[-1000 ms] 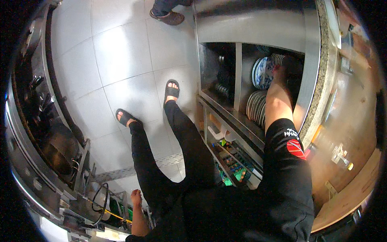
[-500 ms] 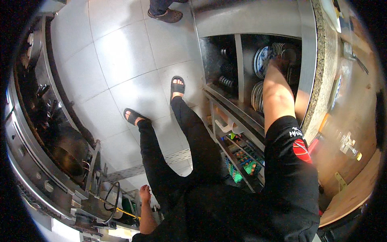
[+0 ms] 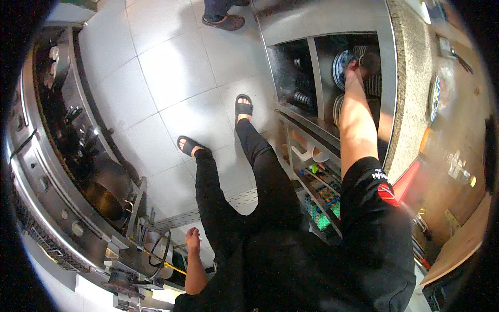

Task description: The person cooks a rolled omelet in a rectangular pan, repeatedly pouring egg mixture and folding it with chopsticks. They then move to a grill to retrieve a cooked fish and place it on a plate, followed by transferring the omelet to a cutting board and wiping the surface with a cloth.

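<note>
I see my right hand [image 3: 354, 70] reaching into the steel shelf unit [image 3: 385, 78] onto a blue patterned plate [image 3: 340, 61], grip hidden, beside 2 plate stacks [image 3: 339, 106], while my left hand [image 3: 193, 240] hangs open, well apart.

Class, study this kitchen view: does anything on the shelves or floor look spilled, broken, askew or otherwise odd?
Nothing stands out. The plates stand in tidy rows inside the steel cabinet, where the right hand reaches among them. The left hand hangs free beside the stove. The tiled floor shows no spill or debris.
</note>
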Demonstrator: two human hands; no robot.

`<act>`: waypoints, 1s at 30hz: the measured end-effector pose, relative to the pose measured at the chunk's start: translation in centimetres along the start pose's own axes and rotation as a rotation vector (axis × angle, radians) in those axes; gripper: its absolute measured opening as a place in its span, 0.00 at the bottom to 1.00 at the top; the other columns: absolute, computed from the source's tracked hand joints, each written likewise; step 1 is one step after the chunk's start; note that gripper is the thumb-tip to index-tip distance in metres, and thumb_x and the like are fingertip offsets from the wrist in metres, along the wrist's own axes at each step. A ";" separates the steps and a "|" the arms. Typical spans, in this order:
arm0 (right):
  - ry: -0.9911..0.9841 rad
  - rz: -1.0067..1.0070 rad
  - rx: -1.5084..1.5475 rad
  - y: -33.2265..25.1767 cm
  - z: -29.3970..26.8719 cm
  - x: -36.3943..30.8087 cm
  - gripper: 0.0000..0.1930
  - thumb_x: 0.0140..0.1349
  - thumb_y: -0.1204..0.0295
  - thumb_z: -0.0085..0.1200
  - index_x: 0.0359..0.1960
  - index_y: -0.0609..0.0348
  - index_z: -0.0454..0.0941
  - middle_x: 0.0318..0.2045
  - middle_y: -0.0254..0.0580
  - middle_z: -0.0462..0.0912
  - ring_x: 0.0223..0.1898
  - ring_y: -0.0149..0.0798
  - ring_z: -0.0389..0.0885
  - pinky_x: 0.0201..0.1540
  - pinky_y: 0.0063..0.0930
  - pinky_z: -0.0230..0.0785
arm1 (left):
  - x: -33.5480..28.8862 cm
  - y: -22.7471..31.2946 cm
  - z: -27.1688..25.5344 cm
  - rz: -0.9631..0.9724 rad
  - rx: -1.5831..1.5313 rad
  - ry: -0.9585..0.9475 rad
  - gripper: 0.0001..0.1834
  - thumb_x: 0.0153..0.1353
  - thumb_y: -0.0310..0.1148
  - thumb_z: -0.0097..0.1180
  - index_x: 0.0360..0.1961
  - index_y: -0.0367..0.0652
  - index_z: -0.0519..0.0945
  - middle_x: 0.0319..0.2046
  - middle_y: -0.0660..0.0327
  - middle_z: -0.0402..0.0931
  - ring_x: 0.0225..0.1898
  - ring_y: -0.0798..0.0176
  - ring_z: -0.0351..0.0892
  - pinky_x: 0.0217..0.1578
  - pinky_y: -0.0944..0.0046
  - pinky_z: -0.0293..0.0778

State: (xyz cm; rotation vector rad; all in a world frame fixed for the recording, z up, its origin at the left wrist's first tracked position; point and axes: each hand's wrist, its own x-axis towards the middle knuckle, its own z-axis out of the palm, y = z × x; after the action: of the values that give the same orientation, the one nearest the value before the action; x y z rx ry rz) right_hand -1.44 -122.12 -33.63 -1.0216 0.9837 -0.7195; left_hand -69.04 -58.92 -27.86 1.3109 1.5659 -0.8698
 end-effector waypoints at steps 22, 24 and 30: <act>-1.776 0.307 -0.843 -9.7 -11.4 -64.0 0.19 0.55 0.75 0.43 0.50 0.67 0.68 0.41 0.40 0.75 0.41 0.32 0.72 0.47 0.25 0.64 | -20.2 23.3 -12.6 0.980 -0.468 -0.591 0.28 0.61 0.44 0.54 0.59 0.43 0.66 0.51 0.59 0.72 0.50 0.65 0.71 0.42 0.68 0.69; -2.097 0.217 -0.852 -10.6 -7.2 -68.8 0.19 0.55 0.74 0.43 0.50 0.68 0.68 0.41 0.41 0.75 0.42 0.32 0.71 0.47 0.26 0.64 | -17.8 21.5 -13.7 1.101 -0.783 -0.554 0.21 0.62 0.40 0.52 0.54 0.41 0.71 0.42 0.62 0.76 0.44 0.69 0.73 0.36 0.68 0.70; -2.807 0.128 -1.071 -8.5 0.2 -81.7 0.22 0.56 0.73 0.46 0.54 0.68 0.66 0.46 0.41 0.75 0.49 0.34 0.70 0.53 0.28 0.60 | -18.7 12.5 -18.6 1.023 -1.355 -0.133 0.13 0.61 0.31 0.50 0.46 0.40 0.75 0.37 0.64 0.77 0.36 0.71 0.76 0.30 0.70 0.72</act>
State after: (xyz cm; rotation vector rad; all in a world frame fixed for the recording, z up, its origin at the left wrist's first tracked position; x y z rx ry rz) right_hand -34.39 -55.18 0.63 -1.4845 -1.2904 1.5649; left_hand -59.49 -46.19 -3.39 0.7434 0.7730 0.6783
